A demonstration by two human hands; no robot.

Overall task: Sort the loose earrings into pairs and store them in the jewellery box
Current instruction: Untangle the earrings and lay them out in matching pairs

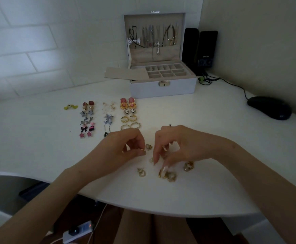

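My left hand point(126, 147) hovers over the white desk and pinches a small gold earring point(142, 150) between thumb and fingers. My right hand point(175, 147) is curled beside it and holds a small gold earring point(164, 148), its fingertips down among several loose gold and pearl earrings point(168, 175). More loose ones lie close by: a gold earring point(141, 172) and a gold cluster point(188, 166). Paired earrings point(128, 112) lie in columns further back on the left. The white jewellery box point(163, 87) stands open at the back, its compartments bare.
A beige tray insert point(124, 73) leans off the box's left side. Necklaces point(154, 36) hang in the lid. Black speakers point(201, 50) and a black mouse point(269, 107) with its cable sit at the right. The desk's curved front edge point(143, 211) is near my lap.
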